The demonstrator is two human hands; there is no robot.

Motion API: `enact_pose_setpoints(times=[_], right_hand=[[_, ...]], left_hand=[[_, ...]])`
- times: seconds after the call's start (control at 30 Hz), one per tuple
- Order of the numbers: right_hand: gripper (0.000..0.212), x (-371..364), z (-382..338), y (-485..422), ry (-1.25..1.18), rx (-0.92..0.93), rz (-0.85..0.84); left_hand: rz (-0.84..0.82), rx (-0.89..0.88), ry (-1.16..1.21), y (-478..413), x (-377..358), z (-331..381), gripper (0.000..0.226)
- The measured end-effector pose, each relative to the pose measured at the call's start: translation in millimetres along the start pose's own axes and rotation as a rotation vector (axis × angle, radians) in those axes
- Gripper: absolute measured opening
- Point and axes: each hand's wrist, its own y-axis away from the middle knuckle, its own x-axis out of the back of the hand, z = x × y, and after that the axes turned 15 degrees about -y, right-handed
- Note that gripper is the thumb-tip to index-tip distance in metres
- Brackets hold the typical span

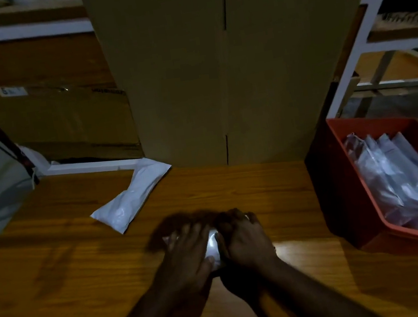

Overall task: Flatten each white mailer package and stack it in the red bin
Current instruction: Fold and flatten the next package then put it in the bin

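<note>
Both my hands press flat on one white mailer package on the wooden table. My left hand covers its left part, fingers spread. My right hand covers its right part. Only a bright strip of the mailer shows between them. A second white mailer, puffy and bent, lies on the table to the far left of my hands. The red bin stands at the right and holds several flattened mailers.
A tall cardboard box stands right behind the table, with more cartons on a white shelf to its left. A white shelf frame rises behind the bin. The scene is dim.
</note>
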Motion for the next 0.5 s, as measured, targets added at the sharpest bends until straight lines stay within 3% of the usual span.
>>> enact_pose_setpoints(times=[0.1, 0.2, 0.27, 0.37, 0.5], right_hand=[[0.051, -8.7, 8.9, 4.3, 0.005, -0.032, -0.013], [0.053, -22.0, 17.4, 15.5, 0.041, 0.061, 0.01], [0.056, -23.1, 21.3, 11.8, 0.068, 0.044, 0.007], [0.058, -24.5, 20.2, 5.3, 0.104, 0.016, 0.003], [0.06, -26.1, 21.6, 10.0, 0.107, 0.037, 0.002]], left_hand=[[-0.028, -0.071, -0.104, 6.4, -5.3, -5.0, 0.088], [-0.007, -0.159, -0.22, 8.2, -14.3, -6.6, 0.08], [0.028, -0.138, -0.165, 5.0, -11.0, -4.2, 0.076], [-0.07, -0.053, -0.056, 2.3, -8.3, -1.9, 0.07], [-0.039, -0.041, -0.086, 4.8, -12.3, 2.0, 0.084]])
